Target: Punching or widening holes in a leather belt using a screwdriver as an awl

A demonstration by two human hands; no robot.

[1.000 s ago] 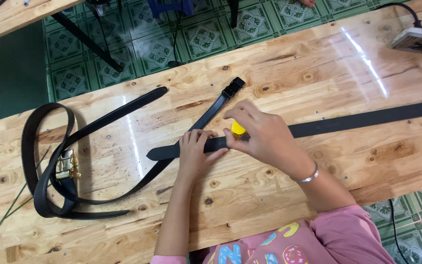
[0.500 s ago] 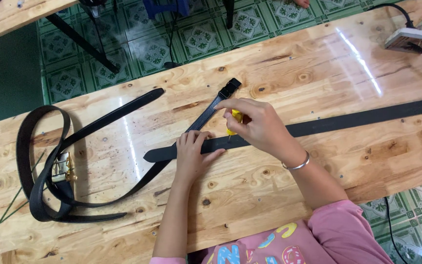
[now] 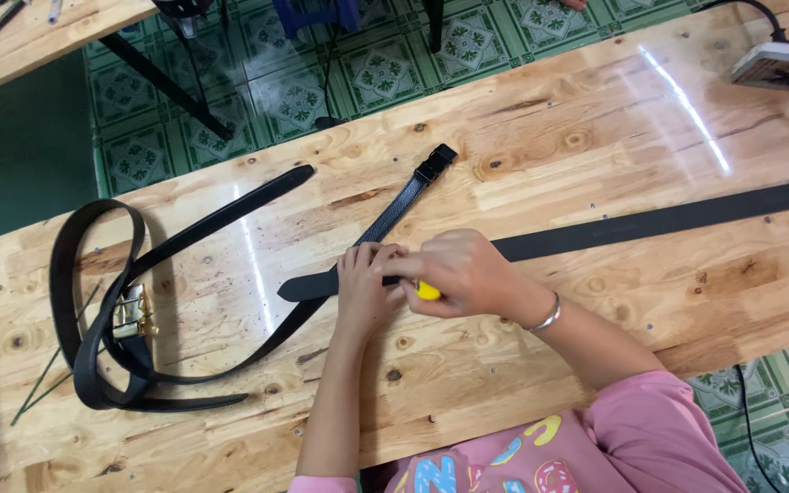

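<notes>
You sit at a big wooden table (image 3: 595, 119) that fills most of the view, with green patterned floor tiles (image 3: 367, 68) past its far edge. A long flat black strap (image 3: 650, 222) lies across the table from the far right side to the middle, and its pointed end (image 3: 299, 288) sticks out to the left of your hands. A second black belt (image 3: 212, 215) lies on the left part of the table, bent into loops, with a shiny gold buckle (image 3: 130, 315) inside the loops. Its other end runs up to a small black clasp (image 3: 436, 162) on the far side of your hands. Your left hand (image 3: 365, 290) lies flat on the long strap with its fingers stretched out, pressing the strap down on the wood. Your right hand (image 3: 458, 272) is right beside it, touching it, with its fingers curled tight around a small yellow tool (image 3: 427, 291). Only a bit of the yellow shows under your fingers. A silver bracelet (image 3: 545, 318) sits on your right wrist. A white power strip (image 3: 778, 62) rests at the far right corner.
</notes>
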